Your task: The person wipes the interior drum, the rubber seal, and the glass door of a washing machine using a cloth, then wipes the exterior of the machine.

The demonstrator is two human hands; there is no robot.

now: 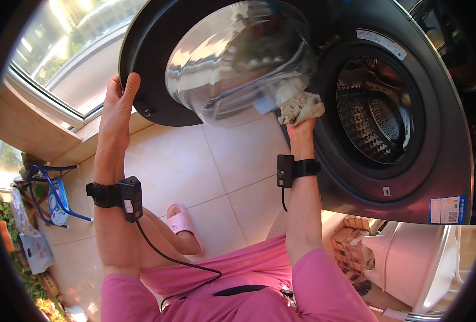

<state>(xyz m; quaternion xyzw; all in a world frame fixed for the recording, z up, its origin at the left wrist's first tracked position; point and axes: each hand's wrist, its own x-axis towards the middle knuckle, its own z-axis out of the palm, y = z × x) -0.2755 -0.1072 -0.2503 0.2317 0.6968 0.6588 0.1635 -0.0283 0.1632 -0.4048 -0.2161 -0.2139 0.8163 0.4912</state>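
A dark front-loading washing machine (366, 189) stands on the right, its round door (151, 76) swung out toward the window. My left hand (119, 94) grips the door's outer rim, thumb on the inner face. In my right hand (301, 125) is a crumpled beige cloth (301, 108), held against or close to the lower right side of the clear glass door bowl (238, 60); contact is hard to tell through the reflections. The cloth covers most of the right fingers. Through the open mouth, framed by a dark rubber gasket (413, 149), the perforated metal drum (383, 116) shows.
A window (73, 52) with a sill lies at upper left. On the tiled floor (173, 169) stands a blue-framed folding stool (59, 197), near plastic bags (36, 249) and plants. A white basin (407, 261) and stacked bricks (348, 245) sit below the machine. A cable (173, 257) hangs from my left wrist device.
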